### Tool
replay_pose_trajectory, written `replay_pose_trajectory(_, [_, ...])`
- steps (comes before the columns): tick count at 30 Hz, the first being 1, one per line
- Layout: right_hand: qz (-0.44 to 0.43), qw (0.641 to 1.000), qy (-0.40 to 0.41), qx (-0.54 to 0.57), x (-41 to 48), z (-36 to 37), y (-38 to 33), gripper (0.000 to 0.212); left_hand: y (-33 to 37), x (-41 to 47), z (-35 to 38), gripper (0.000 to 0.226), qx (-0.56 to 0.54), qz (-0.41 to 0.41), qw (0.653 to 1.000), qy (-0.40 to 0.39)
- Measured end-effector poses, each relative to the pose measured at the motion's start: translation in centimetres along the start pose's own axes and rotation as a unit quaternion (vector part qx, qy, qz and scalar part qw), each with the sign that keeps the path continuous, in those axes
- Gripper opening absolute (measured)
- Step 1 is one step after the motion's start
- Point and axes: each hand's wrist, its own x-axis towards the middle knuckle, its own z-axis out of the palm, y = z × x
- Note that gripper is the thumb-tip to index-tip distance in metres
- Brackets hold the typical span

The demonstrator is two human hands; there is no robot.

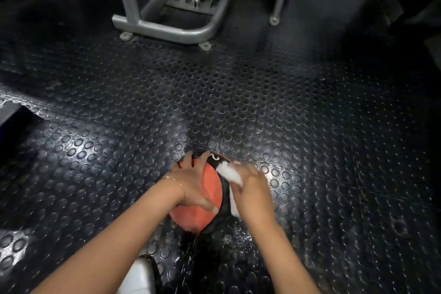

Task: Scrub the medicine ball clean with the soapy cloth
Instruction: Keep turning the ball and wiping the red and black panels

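White shoe [140, 274], nearest. Medicine ball [211, 190] on wet studded floor [310, 126]: left hand [193, 181] fingers spread wide on it; right hand [253, 188] presses soapy cloth [229, 172] against its side, finger curl blurred, cannot tell. Grey machine frame [171, 28], farthest.

The orange-and-black medicine ball [205, 200] was steadied on the wet studded floor [119, 150] by the spread left hand [193, 184]; a white cloth [230, 174] was pressed against it under the right hand [253, 188].
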Motion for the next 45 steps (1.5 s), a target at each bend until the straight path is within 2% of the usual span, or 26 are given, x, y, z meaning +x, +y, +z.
replay_pose_trajectory(2, [-0.025, 0.999, 0.028, 0.014, -2.8, 0.0, 0.6, 0.039, -0.5, 0.3, -0.7, 0.135, -0.017, 0.003, 1.000, -0.010])
replay_pose_trajectory(5, [-0.013, 0.999, 0.025, 0.029, -2.2, -0.1, 1.0, 0.033, -0.6, 0.5, -0.9, 0.135, -0.001, 0.006, 1.000, -0.016])
replay_pose_trajectory(10, [0.000, 0.998, -0.043, -0.054, 3.8, -0.1, -1.0, 0.041, -0.9, 0.7, -1.7, 0.135, -0.009, 0.001, 0.999, -0.032])
replay_pose_trajectory(13, [-0.016, 0.995, -0.087, -0.049, 2.4, -0.4, -1.1, 0.045, -1.7, 1.2, -2.7, 0.136, -0.041, 0.000, 0.998, -0.055])
replay_pose_trajectory(17, [-0.074, 0.997, -0.021, -0.007, -3.3, -0.1, -0.3, 0.033, -1.9, 1.3, -3.0, 0.134, -0.040, 0.010, 0.997, -0.068])
replay_pose_trajectory(21, [-0.004, 0.999, 0.020, 0.037, -0.6, 0.2, -0.3, 0.025, -0.9, 0.8, -2.6, 0.133, -0.015, 0.014, 0.998, -0.052])
replay_pose_trajectory(26, [0.025, 0.999, -0.012, -0.018, 5.7, 0.1, 0.1, 0.030, 0.3, 1.2, -2.8, 0.132, 0.001, 0.011, 0.999, -0.047])
replay_pose_trajectory(29, [0.004, 1.000, -0.004, -0.018, 3.6, -0.6, 0.7, 0.029, 0.3, 1.7, -3.2, 0.130, 0.006, 0.011, 0.998, -0.054])
replay_pose_trajectory(32, [-0.055, 0.998, 0.002, -0.022, -0.2, -1.2, 1.8, 0.025, 0.1, 2.0, -3.4, 0.131, 0.016, 0.019, 0.998, -0.061])
replay_pose_trajectory(34, [-0.058, 0.998, -0.006, -0.010, -1.4, -1.3, 2.3, 0.022, 0.1, 2.0, -3.3, 0.132, 0.020, 0.024, 0.997, -0.067])
replay_pose_trajectory(37, [-0.030, 0.999, -0.002, -0.020, 1.1, -1.4, 1.8, 0.022, 0.2, 1.9, -3.2, 0.132, 0.028, 0.028, 0.997, -0.070])
replay_pose_trajectory(41, [-0.047, 0.993, -0.014, -0.111, 5.6, -0.9, 0.3, 0.025, 0.1, 2.1, -3.0, 0.134, 0.042, 0.027, 0.996, -0.070])
replay_pose_trajectory(45, [-0.083, 0.990, -0.026, -0.109, 4.3, -1.4, 0.4, 0.030, -0.5, 2.3, -3.4, 0.134, 0.049, 0.033, 0.996, -0.072])
